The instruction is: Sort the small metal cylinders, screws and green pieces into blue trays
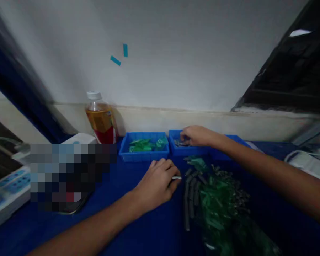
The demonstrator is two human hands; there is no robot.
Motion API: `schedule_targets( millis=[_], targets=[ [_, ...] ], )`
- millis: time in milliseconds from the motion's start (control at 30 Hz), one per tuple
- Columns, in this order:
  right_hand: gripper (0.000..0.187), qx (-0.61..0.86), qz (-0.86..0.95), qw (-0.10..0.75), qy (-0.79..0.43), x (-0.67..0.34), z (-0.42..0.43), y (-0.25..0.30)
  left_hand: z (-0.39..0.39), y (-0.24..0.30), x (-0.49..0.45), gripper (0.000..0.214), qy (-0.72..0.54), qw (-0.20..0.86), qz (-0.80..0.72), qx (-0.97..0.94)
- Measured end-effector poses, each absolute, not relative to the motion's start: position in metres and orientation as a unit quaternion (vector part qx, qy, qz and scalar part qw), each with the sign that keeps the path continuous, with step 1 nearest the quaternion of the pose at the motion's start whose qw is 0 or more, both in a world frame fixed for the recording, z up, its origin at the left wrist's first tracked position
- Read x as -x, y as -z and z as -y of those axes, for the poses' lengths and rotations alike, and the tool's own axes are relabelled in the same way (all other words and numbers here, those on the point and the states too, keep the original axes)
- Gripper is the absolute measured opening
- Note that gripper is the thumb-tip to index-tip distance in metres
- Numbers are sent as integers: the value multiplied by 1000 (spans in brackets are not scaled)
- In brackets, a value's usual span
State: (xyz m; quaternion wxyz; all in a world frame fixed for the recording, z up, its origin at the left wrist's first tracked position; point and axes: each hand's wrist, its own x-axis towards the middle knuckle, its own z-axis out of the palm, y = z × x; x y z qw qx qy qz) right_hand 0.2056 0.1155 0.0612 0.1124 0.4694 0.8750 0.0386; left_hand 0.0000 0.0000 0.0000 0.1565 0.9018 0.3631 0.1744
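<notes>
My left hand (160,181) rests on the blue table surface (138,227), fingers curled, pinching a small white piece (176,177) at the fingertips. My right hand (196,136) reaches into the right-hand blue tray (176,151), fingers bent down over small dark metal parts (180,143); I cannot make out what the fingers hold, if anything. Just right of my left hand lies a row of dark grey cylindrical parts (190,193) beside a heap of green pieces (216,206).
A second blue tray (144,155) with green pieces stands left of the first. A bottle with orange liquid (101,119) stands by the wall. A white device (8,192) sits at the left, another white object (305,161) at the right.
</notes>
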Motion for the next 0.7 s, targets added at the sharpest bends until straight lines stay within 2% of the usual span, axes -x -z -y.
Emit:
schedule_targets(
  millis=[233,467,533,700],
  targets=[
    [22,-476,-872,112,7,-209,-115,-57,-2,2,1,13,-186,151,-355,-903],
    [12,-511,-853,87,-59,-212,-115,-59,-1,3,1,13,-197,147,-348,-905],
    [14,-513,-855,30,-67,-214,-105,-62,-2,4,1,15,-213,151,-347,-901],
    [18,-471,-844,-254,-37,-209,-37,-50,-5,8,1,17,-302,210,-330,-869]
  ],
)
